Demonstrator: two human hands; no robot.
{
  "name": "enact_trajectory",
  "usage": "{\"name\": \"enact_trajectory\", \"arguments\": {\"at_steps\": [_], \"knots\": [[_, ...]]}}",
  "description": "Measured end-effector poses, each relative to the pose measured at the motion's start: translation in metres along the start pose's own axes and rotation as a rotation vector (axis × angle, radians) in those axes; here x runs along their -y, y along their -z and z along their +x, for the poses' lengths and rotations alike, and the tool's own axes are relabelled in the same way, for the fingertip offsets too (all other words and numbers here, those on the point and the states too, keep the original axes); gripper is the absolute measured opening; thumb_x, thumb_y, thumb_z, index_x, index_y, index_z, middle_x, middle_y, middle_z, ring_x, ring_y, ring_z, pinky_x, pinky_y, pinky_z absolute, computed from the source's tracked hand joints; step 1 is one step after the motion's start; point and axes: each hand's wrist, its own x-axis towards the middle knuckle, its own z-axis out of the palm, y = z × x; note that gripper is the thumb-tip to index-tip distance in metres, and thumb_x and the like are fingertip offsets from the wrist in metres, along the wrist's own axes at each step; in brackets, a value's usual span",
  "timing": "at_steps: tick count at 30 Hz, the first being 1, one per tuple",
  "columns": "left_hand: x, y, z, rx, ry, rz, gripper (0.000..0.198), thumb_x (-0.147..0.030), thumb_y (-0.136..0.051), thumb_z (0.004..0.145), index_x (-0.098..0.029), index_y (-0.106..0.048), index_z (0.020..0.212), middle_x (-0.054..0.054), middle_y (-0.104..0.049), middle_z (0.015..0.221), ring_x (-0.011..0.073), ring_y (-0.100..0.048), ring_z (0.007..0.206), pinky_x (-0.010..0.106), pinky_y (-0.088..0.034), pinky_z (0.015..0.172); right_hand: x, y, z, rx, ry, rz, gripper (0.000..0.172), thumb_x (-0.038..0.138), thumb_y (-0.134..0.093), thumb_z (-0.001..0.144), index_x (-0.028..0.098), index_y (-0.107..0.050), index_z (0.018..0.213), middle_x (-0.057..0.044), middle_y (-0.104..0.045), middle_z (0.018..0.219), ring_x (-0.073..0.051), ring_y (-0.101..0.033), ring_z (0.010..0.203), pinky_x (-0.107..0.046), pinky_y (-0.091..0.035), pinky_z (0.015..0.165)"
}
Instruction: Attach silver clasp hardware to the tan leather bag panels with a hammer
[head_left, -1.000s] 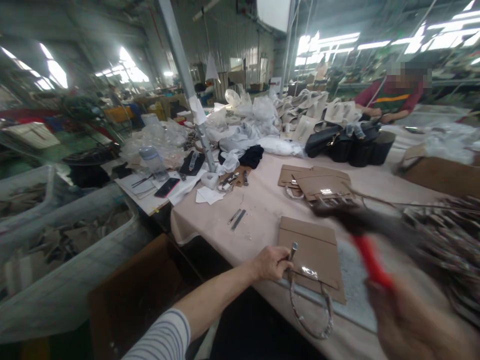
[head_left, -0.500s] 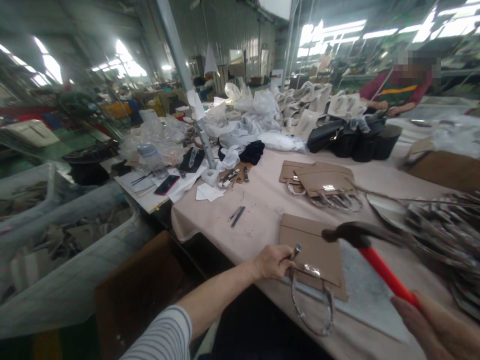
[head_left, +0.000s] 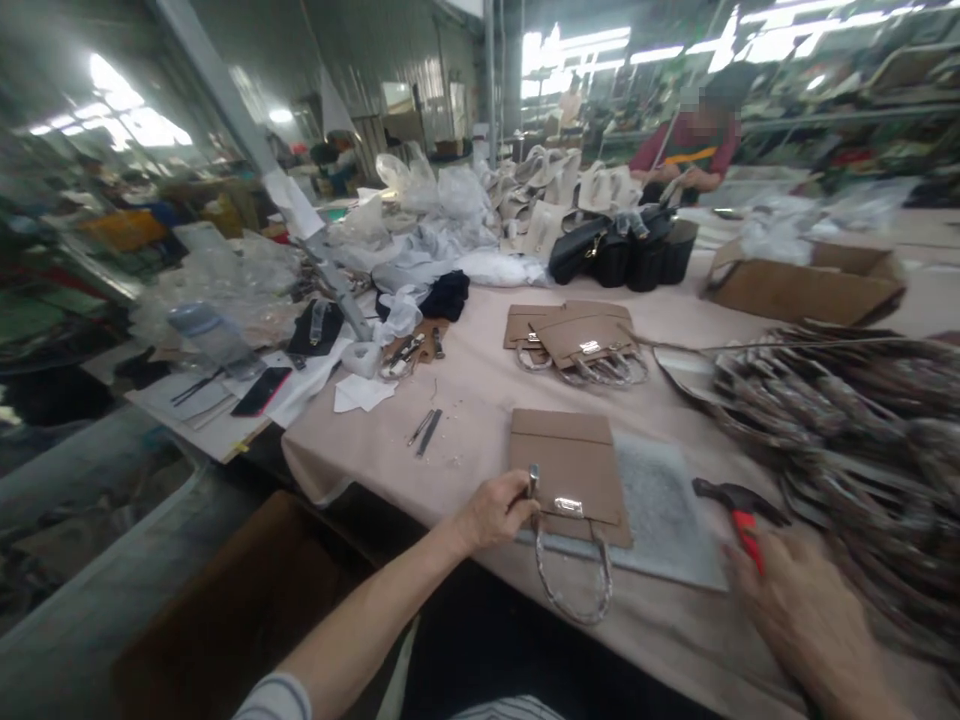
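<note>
My left hand (head_left: 495,515) is closed around a short, shiny metal piece (head_left: 533,480), held upright at the left side of a tan bag panel (head_left: 562,455). Whether it is a punch or another tool I cannot tell. The panel carries a metal clasp (head_left: 568,506) and a plastic-wrapped handle (head_left: 574,610) that hangs toward me. Under the panel lies a grey slab (head_left: 664,510). To the right, my right hand (head_left: 810,590) grips a claw hammer (head_left: 742,515) with a red handle, its head low beside the slab's right edge.
More tan bag panels (head_left: 585,335) lie farther back. Wrapped handles (head_left: 840,420) are heaped at the right, before a cardboard box (head_left: 810,280). Thin metal tools (head_left: 427,430) and a phone (head_left: 261,391) lie left. Black bags (head_left: 622,250) and a co-worker (head_left: 686,150) are behind.
The hammer has dropped from above the bag panel to beside the slab on the right. My left hand keeps its hold on the metal piece. The view has swung right.
</note>
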Motion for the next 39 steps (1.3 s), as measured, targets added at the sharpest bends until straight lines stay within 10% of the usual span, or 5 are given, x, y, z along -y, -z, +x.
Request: {"name": "enact_trajectory", "arguments": {"at_steps": [7,13,20,27,39], "knots": [[-0.002,0.001,-0.001,-0.026,0.051,0.009,0.014,-0.02,-0.06,0.09,-0.017,-0.065,0.102,0.008,-0.073,0.1,0.0199,-0.07,0.095,0.032,-0.057,0.092,0.094,-0.069,-0.004,0.083,0.243,0.162,0.033,0.043,-0.058,0.092,0.023,-0.064,0.118,-0.01,-0.065,0.121,-0.029,-0.06,0.11,-0.047,-0.049,0.091],[0.001,-0.004,-0.006,-0.038,-0.025,0.007,0.014,-0.023,-0.063,0.089,-0.017,-0.068,0.1,0.012,-0.076,0.107,0.0231,-0.072,0.105,0.035,-0.059,0.095,0.103,-0.083,-0.014,0.046,0.191,0.196,0.032,0.036,-0.059,0.092,0.02,-0.06,0.119,-0.012,-0.062,0.123,-0.031,-0.054,0.113,-0.049,-0.043,0.096],[-0.004,-0.006,0.002,-0.488,0.399,-0.527,0.029,-0.04,-0.067,0.091,-0.012,-0.068,0.098,0.012,-0.078,0.1,0.0224,-0.077,0.085,0.035,-0.064,0.08,0.106,-0.082,-0.015,0.051,0.166,0.209,0.032,0.035,-0.058,0.093,0.02,-0.058,0.12,-0.011,-0.061,0.124,-0.031,-0.053,0.11,-0.049,-0.042,0.094],[-0.048,-0.035,0.047,-0.237,0.317,-0.471,0.016,-0.027,-0.073,0.085,-0.015,-0.075,0.096,0.011,-0.079,0.106,0.0228,-0.075,0.102,0.035,-0.06,0.095,0.096,-0.079,-0.019,-0.052,0.164,0.278,0.05,0.051,-0.057,0.095,0.016,-0.052,0.13,-0.016,-0.059,0.125,-0.032,-0.054,0.114,-0.049,-0.044,0.095],[-0.038,-0.07,0.053,-0.1,0.454,-0.397,0.017,-0.02,-0.075,0.08,-0.015,-0.078,0.096,0.008,-0.08,0.102,0.0224,-0.076,0.095,0.033,-0.064,0.086,0.075,-0.065,-0.015,0.013,0.205,0.292,0.023,0.032,-0.053,0.098,0.024,-0.068,0.114,-0.007,-0.064,0.104,-0.026,-0.055,0.095,-0.042,-0.039,0.081]]}}
